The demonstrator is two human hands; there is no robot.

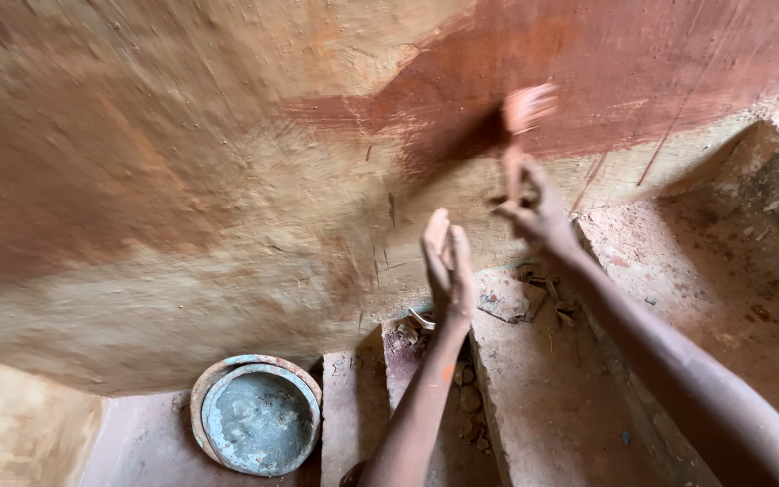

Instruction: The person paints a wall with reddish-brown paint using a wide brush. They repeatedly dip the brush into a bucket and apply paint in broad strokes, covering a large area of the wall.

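Brush (526, 113) up against the wall (182, 180), head blurred, at the lower edge of a red-brown band of fresh colour (624, 63). Gripped by the handle in the right hand (538, 212), fingers closed around it, arm stretched in from the lower right. Possibly a paint-soaked brush head, though too blurred to tell for sure. Left hand (448, 266) just beside and lower, open, fingers straight and together, palm turned toward the wall, holding nothing; whether touching the plaster or hovering close cannot be told. Tan, rough plaster over most of the wall, scratched with thin dark marks near the hands, with a duller reddish patch (56, 207) at far left. Below the hands, concrete steps (534, 397) dusted with red, with small stones and debris (466, 397) in the gap between two blocks. Round metal bowl (259, 419) on the floor at lower left, well apart from both hands, blue-grey inside with a reddish rim. Darker rough masonry (768, 189) at right.
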